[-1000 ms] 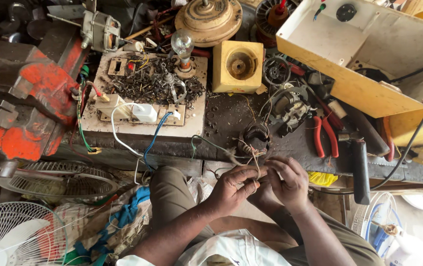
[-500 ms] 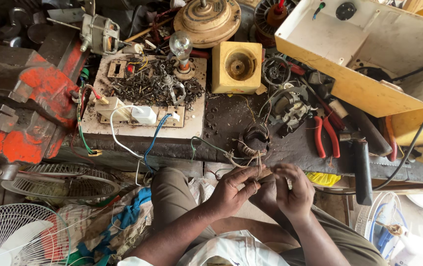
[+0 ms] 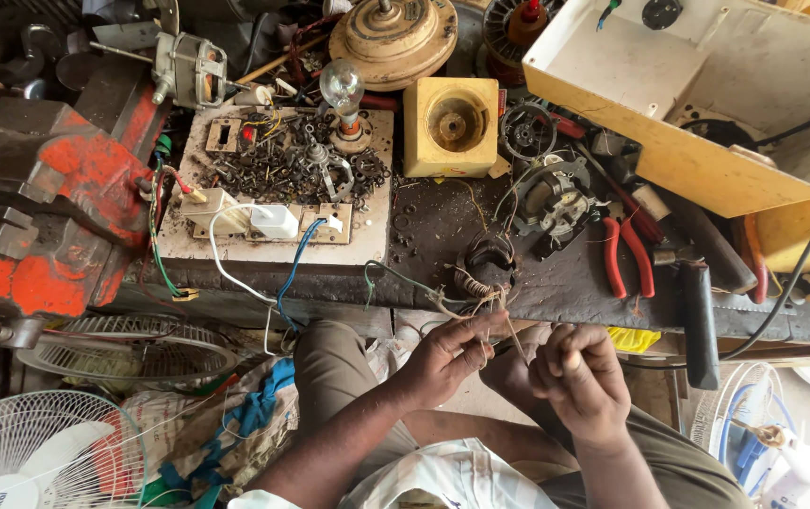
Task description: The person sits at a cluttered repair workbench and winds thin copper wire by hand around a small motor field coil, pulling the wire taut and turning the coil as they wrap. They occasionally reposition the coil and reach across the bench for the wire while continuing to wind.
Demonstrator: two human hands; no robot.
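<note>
Head view, looking straight down over a crowded repair surface (image 3: 442, 217). Left hand (image 3: 447, 353) pinching a bundle of thin wires (image 3: 490, 303) between thumb and fingers — grip closed on the strands just below the surface edge. Right hand (image 3: 579, 377) curled into a loose fist beside it, fingers folded in, seeming to hold a strand from the same bundle, though hard to tell for sure. Wires running up from both hands to a small wound coil (image 3: 488, 264) sitting near the front edge of the surface. Lying to the right of the coil, red-handled pliers (image 3: 626, 254); just behind the coil, a dark motor part (image 3: 551, 200). Further back, standing upright — a clear bulb (image 3: 342, 90) on a white board strewn with screws, and a yellow block (image 3: 450, 127) with a round hole beside it. Sitting at far left, a red vise (image 3: 56, 217); below it, off the surface, a white fan guard (image 3: 42, 452).
</note>
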